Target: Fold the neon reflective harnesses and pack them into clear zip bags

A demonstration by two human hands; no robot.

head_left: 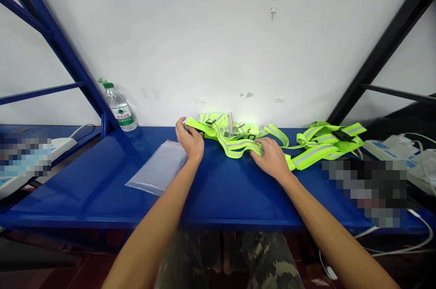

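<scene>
So the neon strap (235, 147) (yellow-green, grey reflective stripe, black buckles) is lying in loose waves on the blue table (231, 193), just right of the flat clear bag (155, 168), which is my landmark here. Left hand (192, 141) is at the strap's near-bag end, by the bag's top right corner, fingers curled and a bit apart; can't tell if they're actually pinching it. Right hand (272, 157) is further right of the bag, thumb and bent fingers closed on the strap.

Behind the strap, right of the bag and up against the white wall (218, 35), are some bundled neon pieces (218, 121), at least partly in clear plastic. Way right of the bag there's a messy neon heap (318, 148). Green-capped water bottle (121, 110) is behind the bag, a little left, tilted in view.
</scene>
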